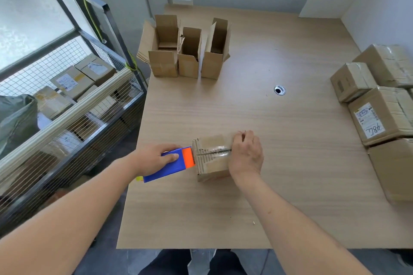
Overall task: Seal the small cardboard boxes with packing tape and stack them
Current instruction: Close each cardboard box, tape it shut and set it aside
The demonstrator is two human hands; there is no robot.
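Note:
A small cardboard box (211,158) stands near the front of the wooden table (279,163), its top flaps closed with shiny tape along the seam. My left hand (154,157) grips a blue and orange tape dispenser (171,164), whose orange end touches the box's left edge. My right hand (245,154) holds the box's right side, with fingers curled over its far top edge. Three open small boxes (185,51) stand in a row at the back of the table.
Several sealed, taped cartons (377,105) are piled along the table's right edge. A round cable hole (279,90) sits mid-table. A wire cage cart (67,105) with parcels stands left of the table. A wall closes off the back.

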